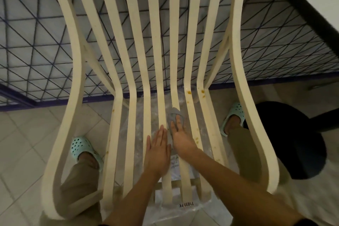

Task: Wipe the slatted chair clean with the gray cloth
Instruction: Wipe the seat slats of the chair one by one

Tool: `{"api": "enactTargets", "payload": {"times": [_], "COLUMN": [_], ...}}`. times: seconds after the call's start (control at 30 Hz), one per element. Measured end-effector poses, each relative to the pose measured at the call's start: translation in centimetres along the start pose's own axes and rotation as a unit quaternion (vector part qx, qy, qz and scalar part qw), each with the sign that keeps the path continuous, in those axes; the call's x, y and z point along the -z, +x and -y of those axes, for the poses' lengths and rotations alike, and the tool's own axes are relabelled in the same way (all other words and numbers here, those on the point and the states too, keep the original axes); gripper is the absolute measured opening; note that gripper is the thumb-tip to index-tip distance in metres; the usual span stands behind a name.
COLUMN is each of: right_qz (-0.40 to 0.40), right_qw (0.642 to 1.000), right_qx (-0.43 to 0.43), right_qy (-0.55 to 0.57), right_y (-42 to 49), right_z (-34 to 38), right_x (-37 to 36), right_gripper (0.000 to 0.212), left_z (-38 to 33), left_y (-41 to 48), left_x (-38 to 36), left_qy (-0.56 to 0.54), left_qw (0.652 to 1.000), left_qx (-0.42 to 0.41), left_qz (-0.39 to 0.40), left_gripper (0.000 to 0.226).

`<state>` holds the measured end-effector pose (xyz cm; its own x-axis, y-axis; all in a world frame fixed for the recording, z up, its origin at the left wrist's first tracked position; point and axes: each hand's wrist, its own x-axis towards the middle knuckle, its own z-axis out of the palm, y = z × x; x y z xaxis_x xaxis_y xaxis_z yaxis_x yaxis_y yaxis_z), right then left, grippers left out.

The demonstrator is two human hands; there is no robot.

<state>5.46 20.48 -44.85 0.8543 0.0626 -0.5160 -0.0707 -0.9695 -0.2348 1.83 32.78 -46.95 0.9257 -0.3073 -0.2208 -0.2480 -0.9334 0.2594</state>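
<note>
Slatted chair: gaps open between slats, orange spots noted rightward. Gray cloth pressed under flat right hand; left hand laid flat alongside. Tiled floor beneath.

A slatted chair fills the middle, standing on the floor over a plastic sheet. Both hands lie side by side on the seat slats. The left hand is flat, just left of the right hand, which presses a cloth onto a middle slat. One foot stands at each side of the seat. A wire grille lies behind the chair, and a stool sits to its right.
</note>
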Motion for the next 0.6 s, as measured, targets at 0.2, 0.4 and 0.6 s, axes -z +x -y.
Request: {"api": "enactTargets", "payload": {"times": [0.2,0.4,0.6], "right_qz": [-0.007,-0.011,-0.009], "right_qw": [1.000,0.999,0.997], "right_qx": [0.005,0.013,0.025], "right_qy": [0.013,0.042,0.067], "right_y": [-4.8,-8.8,-11.9], "right_z": [0.4,0.6,0.4], "right_x": [-1.8,-3.5,-5.4], "right_gripper": [0.074,0.076,0.080], "left_z": [0.0,-0.3,-0.2], "left_y": [-3.1,-5.5,-7.2], "left_x": [-0.8,-0.3,-0.6], "left_qy": [-0.017,-0.007,0.006], "left_qw": [1.000,0.999,0.999], "left_qx": [-0.004,-0.021,-0.014], "left_qz": [0.007,0.036,0.051], "left_gripper": [0.059,0.072,0.062]}}
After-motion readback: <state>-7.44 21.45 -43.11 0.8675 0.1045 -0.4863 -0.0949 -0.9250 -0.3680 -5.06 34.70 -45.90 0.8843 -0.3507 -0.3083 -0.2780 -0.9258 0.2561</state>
